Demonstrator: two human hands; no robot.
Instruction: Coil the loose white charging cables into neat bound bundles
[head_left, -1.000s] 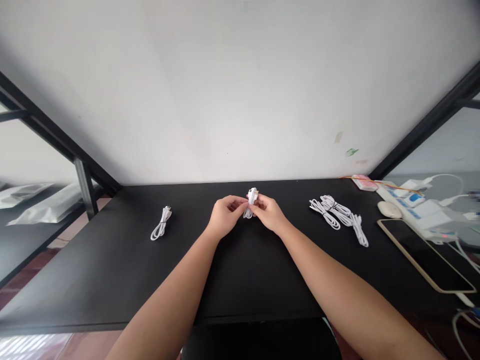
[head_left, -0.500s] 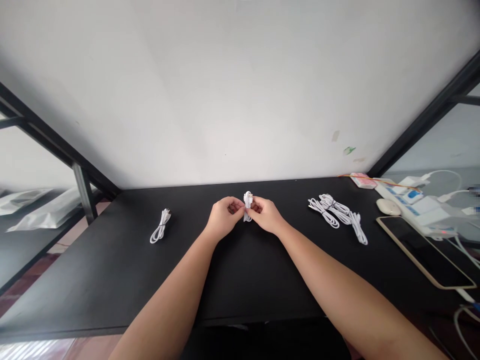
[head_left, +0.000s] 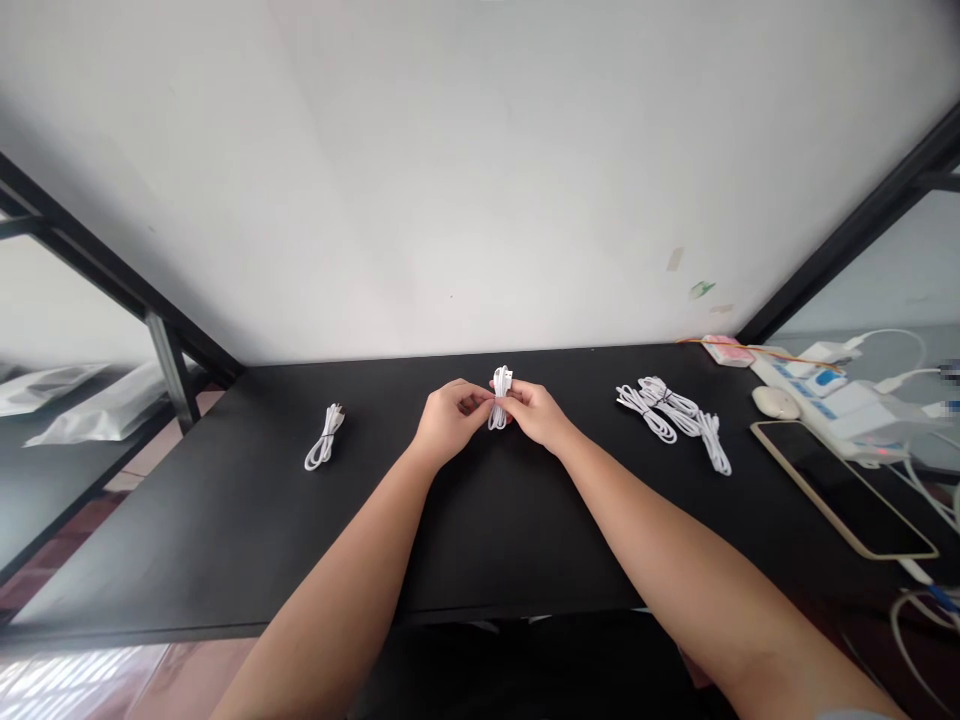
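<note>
Coiled cable (head_left: 500, 398) stands upright (long axis vertical) between 2 hands.

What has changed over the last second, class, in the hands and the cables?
Nothing was taken or let go: the left hand and right hand keep pinching the coiled white cable. The lone cable, cable pile and phone stayed put.

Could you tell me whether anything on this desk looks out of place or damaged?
Nothing looks damaged or spilled. The left hand and right hand pinch one coiled cable over the table; the only untidy spot is the heap of cables at the right, lying crossed.
</note>
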